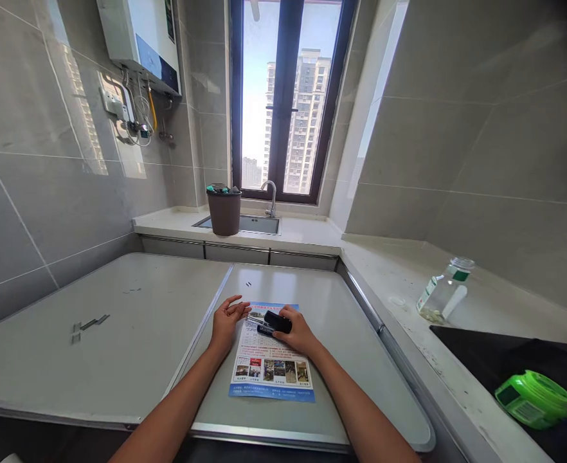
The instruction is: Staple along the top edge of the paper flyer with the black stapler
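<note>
A black stapler (278,321) is in my right hand (296,331), its fingers wrapped round the back end. The stapler is swung apart, and a thin metal rail points from it toward my left hand (228,323). My left fingertips come together at the front of that rail; whatever they pinch is too small to make out. Both hands are over a printed flyer (271,392) with blue bands and small photos, which lies flat on the table. Beyond the flyer lie a few small staple strips (249,283).
More staple strips (90,323) lie on the left table panel (134,366). A brown bin (224,212) stands by the sink (259,224). On the right ledge are a glass jar (442,292) and a green container (534,399). A metal rail (365,299) edges the table.
</note>
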Motion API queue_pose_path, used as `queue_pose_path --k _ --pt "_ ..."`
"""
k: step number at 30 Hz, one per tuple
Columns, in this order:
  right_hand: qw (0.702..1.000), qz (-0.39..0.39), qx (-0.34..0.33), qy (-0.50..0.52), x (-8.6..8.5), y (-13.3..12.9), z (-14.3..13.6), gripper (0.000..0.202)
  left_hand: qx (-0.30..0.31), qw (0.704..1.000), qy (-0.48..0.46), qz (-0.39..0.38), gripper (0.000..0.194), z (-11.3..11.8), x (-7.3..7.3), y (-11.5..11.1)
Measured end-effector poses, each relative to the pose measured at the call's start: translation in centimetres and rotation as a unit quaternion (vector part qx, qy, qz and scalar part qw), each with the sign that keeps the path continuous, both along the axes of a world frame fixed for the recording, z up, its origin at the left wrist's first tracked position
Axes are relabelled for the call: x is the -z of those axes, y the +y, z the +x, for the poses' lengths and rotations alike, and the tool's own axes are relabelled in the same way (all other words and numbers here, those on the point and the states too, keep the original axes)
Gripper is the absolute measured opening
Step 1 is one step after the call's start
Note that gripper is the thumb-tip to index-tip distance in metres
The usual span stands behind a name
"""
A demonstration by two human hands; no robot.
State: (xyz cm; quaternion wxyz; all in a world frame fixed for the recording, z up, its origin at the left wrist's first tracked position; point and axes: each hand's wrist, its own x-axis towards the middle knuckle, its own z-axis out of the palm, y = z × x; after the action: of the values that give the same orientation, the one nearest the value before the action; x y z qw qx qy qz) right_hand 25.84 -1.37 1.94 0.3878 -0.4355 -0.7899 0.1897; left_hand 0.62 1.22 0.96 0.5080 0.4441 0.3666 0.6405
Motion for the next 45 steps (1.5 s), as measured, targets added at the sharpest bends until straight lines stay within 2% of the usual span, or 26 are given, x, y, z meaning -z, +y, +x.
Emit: queue_pose_path --k 3,7,10,13,16,18,23,29,34,40,45 --pt "0.999 -0.006 -0.026 -0.029 0.1 -0.1 0.0 0.029 -0.005 0.999 0.042 0.006 0.055 0.1 0.1 0.0" --pt "0.998 -0.003 -0.043 -0.038 -0.5 -0.5 0.1 0.03 0.001 0.99 0.127 0.06 0.042 0.4 0.1 -0.2" --pt "0.998 0.049 -0.032 -0.024 -1.4 -1.1 -0.3 0.035 0.026 0.97 0.205 0.126 0.029 0.9 -0.1 -0.8" --pt "0.994 0.092 -0.042 -0.049 -2.1 -1.8 -0.9 0.035 0.04 0.955 0.245 0.161 0.027 1.3 -0.3 -1.5" --pt "0.989 0.107 -0.076 -0.074 -2.3 -2.2 -1.4 0.034 0.036 0.961 0.23 0.147 0.031 1.5 -0.4 -1.9" --pt "0.987 0.114 -0.084 -0.075 -2.3 -2.4 -1.5 0.033 0.038 0.964 0.219 0.145 0.027 1.4 -0.4 -2.0" --pt "0.984 0.138 -0.097 -0.064 -2.7 -2.5 -1.4 0.03 0.031 0.95 0.268 0.157 0.018 1.3 -0.8 -2.0" --pt "0.983 0.151 -0.099 -0.037 -2.7 -2.3 -1.3 0.038 0.017 0.944 0.288 0.158 0.013 1.2 -0.9 -2.0" --pt "0.983 0.15 -0.102 -0.014 -2.6 -2.3 -1.2 0.029 0.02 0.954 0.257 0.15 0.016 1.3 -0.9 -2.1" --pt "0.978 0.174 -0.105 -0.051 -2.9 -2.5 -1.2 0.028 0.014 0.959 0.244 0.141 0.024 1.4 -0.9 -2.3" --pt "0.981 0.159 -0.089 -0.065 -3.0 -2.4 -1.2 0.025 0.01 0.958 0.249 0.141 0.027 1.4 -1.2 -2.4"
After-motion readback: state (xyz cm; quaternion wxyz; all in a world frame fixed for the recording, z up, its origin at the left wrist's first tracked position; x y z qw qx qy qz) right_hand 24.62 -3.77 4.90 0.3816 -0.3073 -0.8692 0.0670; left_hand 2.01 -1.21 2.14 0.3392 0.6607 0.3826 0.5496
